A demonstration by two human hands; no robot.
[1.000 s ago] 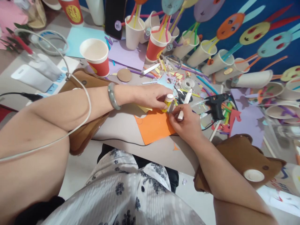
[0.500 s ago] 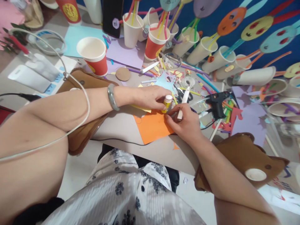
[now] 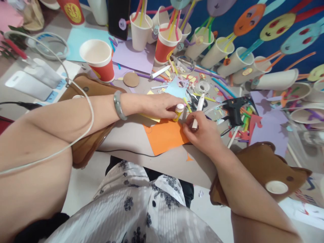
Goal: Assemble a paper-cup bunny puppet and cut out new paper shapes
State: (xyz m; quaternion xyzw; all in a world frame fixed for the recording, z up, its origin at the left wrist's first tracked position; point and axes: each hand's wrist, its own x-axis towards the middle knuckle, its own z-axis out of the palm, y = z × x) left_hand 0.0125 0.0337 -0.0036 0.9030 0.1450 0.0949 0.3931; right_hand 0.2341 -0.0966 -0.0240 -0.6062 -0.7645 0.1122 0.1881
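Note:
My left hand (image 3: 160, 104) pinches a small yellow glue stick (image 3: 179, 113) with a white top, standing about upright at the far edge of an orange sheet of paper (image 3: 165, 136). Part of the stick is hidden by my fingers. A small round outline shows on the sheet's left corner. My right hand (image 3: 205, 131) is closed around a white marker (image 3: 200, 103), its upper end slanting up and away. The marker's lower end is hidden behind my fingers, close to the right edge of the orange sheet, so I cannot tell whether it touches the paper.
Beyond my hands lie paper scraps, scissors (image 3: 194, 100) and a tape roll (image 3: 202, 87). A black glue gun (image 3: 234, 109) stands to the right. A red cup (image 3: 98, 62) is at the left; several cups with pipe cleaners line the back. A white cable (image 3: 92, 111) crosses my left arm.
My right hand has shifted slightly right, away from the glue stick, with the marker still in it. My left hand keeps hold of the glue stick, which leans a little more.

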